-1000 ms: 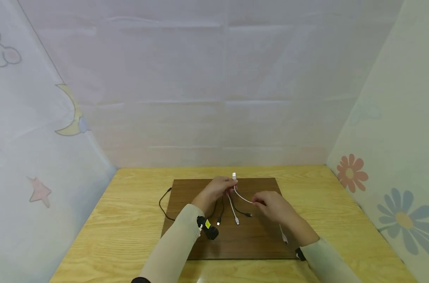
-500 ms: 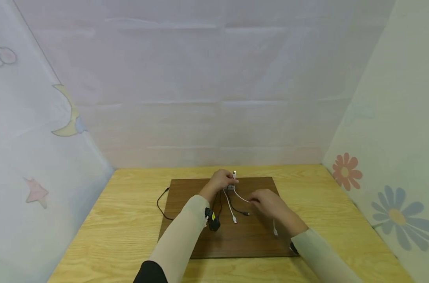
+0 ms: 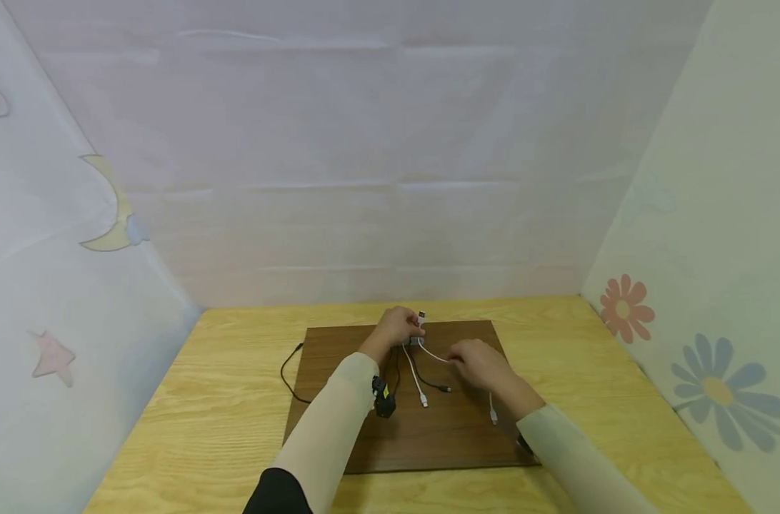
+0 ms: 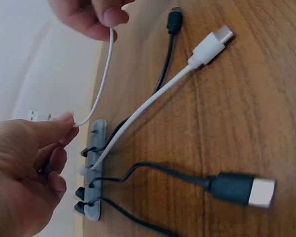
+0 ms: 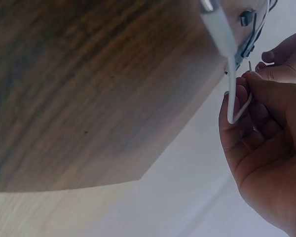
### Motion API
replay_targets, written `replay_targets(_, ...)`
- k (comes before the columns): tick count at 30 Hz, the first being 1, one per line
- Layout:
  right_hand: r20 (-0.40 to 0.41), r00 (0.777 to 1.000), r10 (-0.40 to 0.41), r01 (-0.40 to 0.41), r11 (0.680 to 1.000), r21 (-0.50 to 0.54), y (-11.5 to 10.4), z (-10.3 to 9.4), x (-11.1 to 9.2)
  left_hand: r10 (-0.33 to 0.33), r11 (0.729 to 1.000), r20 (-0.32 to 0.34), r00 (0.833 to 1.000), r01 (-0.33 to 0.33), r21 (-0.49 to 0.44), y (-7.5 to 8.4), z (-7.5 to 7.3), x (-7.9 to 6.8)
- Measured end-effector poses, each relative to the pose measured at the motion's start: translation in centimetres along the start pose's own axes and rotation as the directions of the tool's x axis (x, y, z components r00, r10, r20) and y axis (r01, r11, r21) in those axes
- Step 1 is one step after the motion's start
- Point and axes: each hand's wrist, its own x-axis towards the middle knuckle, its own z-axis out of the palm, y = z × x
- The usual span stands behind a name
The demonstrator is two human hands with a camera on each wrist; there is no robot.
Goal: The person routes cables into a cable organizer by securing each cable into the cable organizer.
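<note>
My left hand (image 3: pixel 396 327) pinches a thin white USB cable (image 4: pixel 108 59) between thumb and fingertips, just below its USB-A plug (image 3: pixel 421 317), which points up. Farther along the same cable, my right hand (image 3: pixel 481 363) pinches it, leaving a slack curve between the hands. The cable's other plug (image 5: pixel 219 32) hangs below the right hand. Just beside the left hand is a grey cable clip (image 4: pixel 92 192) near the board's far edge. Seated in its slots are another white cable (image 4: pixel 143 107) and several black cables (image 4: pixel 150 166); the slot at one end holds no cable.
The clip sits on a dark brown wooden board (image 3: pixel 441 435), which lies on a light wood table (image 3: pixel 216 400). A black cable (image 3: pixel 286 378) loops past the board's left edge. Patterned sheets (image 3: pixel 390 143) enclose the back and sides.
My left hand has moved slightly away from me, bringing the grey clip into view. The right hand has shifted a little left and farther away, and the hanging white plug has swung left.
</note>
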Motion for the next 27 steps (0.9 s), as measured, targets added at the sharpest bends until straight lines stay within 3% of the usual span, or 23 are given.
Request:
replay_targets(11, 0.057, 0.998, 0.032, -0.032, 0.999, -0.010, 0.0, 0.9, 0.6, 0.034, 0.991, -0.043, 0.998, -0.028, 0.133, -0.2, 1.3, 0.6)
replay_targets(27, 0.081, 0.996, 0.036, -0.038, 0.999, 0.024, -0.1, 1.4, 0.5, 0.016, 0.971, -0.012, 1.000, -0.013, 0.237, 0.0, 1.6, 0.5)
